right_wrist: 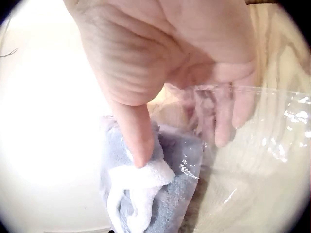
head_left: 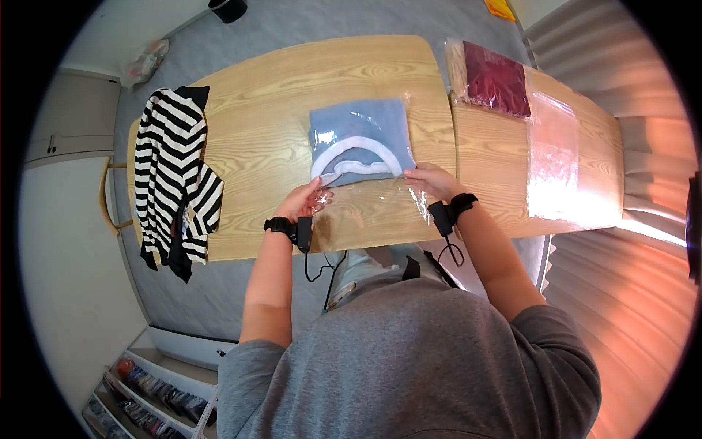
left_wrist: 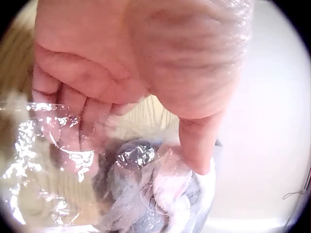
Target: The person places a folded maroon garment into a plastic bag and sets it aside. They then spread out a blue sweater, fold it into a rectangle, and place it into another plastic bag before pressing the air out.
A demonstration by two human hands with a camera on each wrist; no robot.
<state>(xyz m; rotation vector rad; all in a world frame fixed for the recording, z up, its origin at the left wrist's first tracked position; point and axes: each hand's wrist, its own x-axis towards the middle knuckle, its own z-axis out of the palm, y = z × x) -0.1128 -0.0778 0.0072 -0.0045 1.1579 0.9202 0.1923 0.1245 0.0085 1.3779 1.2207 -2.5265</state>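
Note:
On the table lies a folded blue-grey fleece garment (head_left: 362,121) with white trim, in a clear plastic bag (head_left: 365,212) whose loose end spreads towards the person. My left hand (head_left: 306,201) holds the near left corner. In the left wrist view its thumb (left_wrist: 197,145) is on the garment's edge, and the other fingers show through the film. At the near right corner my right hand (head_left: 433,181) pinches the garment, thumb (right_wrist: 138,145) on the white trim in the right wrist view, fingers behind the film.
A black-and-white striped top (head_left: 172,168) lies at the table's left end, partly over the edge. On the adjoining right table (head_left: 497,190) are a bagged dark red garment (head_left: 497,79) and a clear plastic bag (head_left: 553,157). Curtains (head_left: 636,293) hang at the right.

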